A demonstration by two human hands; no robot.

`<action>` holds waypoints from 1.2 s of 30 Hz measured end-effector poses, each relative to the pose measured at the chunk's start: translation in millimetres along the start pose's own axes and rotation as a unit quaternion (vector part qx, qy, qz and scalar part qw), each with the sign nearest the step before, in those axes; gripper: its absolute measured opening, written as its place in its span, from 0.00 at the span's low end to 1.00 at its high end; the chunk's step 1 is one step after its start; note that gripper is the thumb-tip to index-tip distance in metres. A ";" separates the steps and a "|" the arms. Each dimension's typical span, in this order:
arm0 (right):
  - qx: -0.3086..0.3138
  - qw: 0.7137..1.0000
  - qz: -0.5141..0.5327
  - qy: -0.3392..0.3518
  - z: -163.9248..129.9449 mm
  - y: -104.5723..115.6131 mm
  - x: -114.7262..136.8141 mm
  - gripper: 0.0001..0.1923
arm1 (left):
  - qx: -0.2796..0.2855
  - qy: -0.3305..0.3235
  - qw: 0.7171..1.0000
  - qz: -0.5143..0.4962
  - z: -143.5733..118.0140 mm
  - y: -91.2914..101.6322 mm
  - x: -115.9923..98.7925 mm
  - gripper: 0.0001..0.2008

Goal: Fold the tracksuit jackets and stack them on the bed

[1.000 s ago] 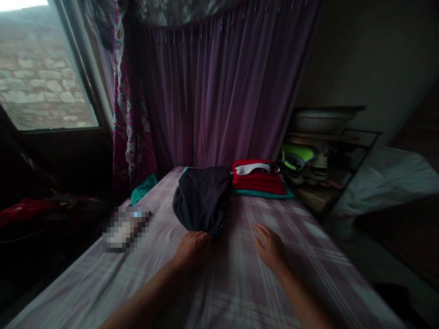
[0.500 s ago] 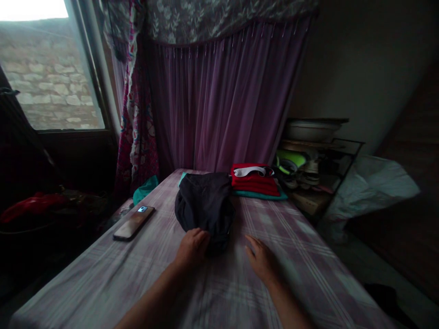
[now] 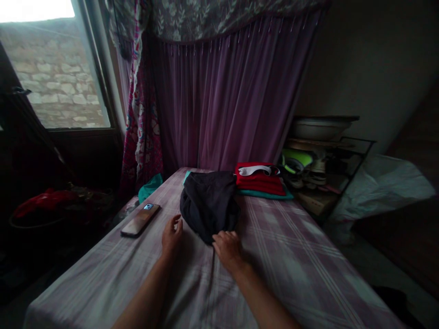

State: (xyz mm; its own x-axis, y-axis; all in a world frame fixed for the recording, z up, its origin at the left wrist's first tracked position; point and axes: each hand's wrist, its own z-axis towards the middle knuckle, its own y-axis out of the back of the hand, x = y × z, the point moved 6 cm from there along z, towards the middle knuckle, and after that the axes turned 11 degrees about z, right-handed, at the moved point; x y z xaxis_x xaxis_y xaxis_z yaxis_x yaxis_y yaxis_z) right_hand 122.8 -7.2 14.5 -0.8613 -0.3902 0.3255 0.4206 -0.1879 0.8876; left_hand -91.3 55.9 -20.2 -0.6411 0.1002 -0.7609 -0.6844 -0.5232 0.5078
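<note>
A dark cap-like bundle of cloth, perhaps a folded garment (image 3: 210,203), lies on the checked tablecloth (image 3: 270,274) in front of me. My right hand (image 3: 227,246) has its fingers curled over the near edge of this dark cloth. To the left of the cloth, just apart from it, my left hand (image 3: 172,235) is open with nothing in it, fingers loosely bent. A corner of something turquoise peeks out behind the dark cloth's far left side.
A phone (image 3: 140,220) lies face down at the left. Folded red cloth (image 3: 259,183) with a white strap (image 3: 255,170) sits on turquoise cloth at the back right. Beyond the right edge are a shoe rack (image 3: 320,145) and a white plastic bag (image 3: 384,187). A purple curtain (image 3: 219,109) hangs behind.
My left hand has let go of the dark cloth and moved left. My right hand has come in from the right onto its near edge. The near end of the cloth is now folded in.
</note>
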 end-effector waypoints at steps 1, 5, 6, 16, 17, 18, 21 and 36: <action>-0.004 1.000 0.003 -0.008 3.0 8.9 -7.7 0.10 | -0.004 0.005 1.000 -0.008 1.3 -0.5 3.0 0.17; -0.173 0.981 0.062 -0.067 -12.4 85.5 -87.6 0.18 | -0.028 0.017 0.999 -0.030 5.2 -2.5 12.8 0.17; -0.220 0.968 0.068 -0.102 -24.0 107.7 -118.3 0.19 | -0.033 0.016 0.999 -0.031 5.1 -3.3 13.5 0.17; -0.110 0.953 -0.076 -0.272 -83.9 137.3 -240.4 0.33 | 0.056 -0.165 0.975 0.140 3.0 -33.5 -22.8 0.22; -0.078 0.960 -0.092 -0.252 -79.4 125.9 -230.8 0.34 | 0.076 -0.197 0.961 0.178 7.1 -37.9 -25.9 0.24; -0.046 0.962 -0.110 -0.244 -76.1 115.7 -223.4 0.35 | 0.098 -0.225 0.945 0.217 12.5 -41.9 -27.6 0.27; 0.010 0.954 -0.162 -0.252 -74.0 100.3 -218.3 0.35 | 0.160 -0.271 0.891 0.326 36.7 -49.1 -25.0 0.31; -0.047 0.971 -0.020 -0.234 -61.0 116.3 -260.1 0.18 | 0.212 -0.234 0.895 0.314 121.8 -72.3 -23.4 0.16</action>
State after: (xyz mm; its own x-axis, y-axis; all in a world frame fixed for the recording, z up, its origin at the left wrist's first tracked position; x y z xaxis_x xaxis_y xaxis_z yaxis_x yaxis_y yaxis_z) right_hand 413.1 17.5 13.2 -0.9040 0.0669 0.4223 0.3885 -0.2838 0.8767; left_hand -69.1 194.5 10.1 -0.9530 0.2948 -0.0694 -0.1450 -0.2431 0.9591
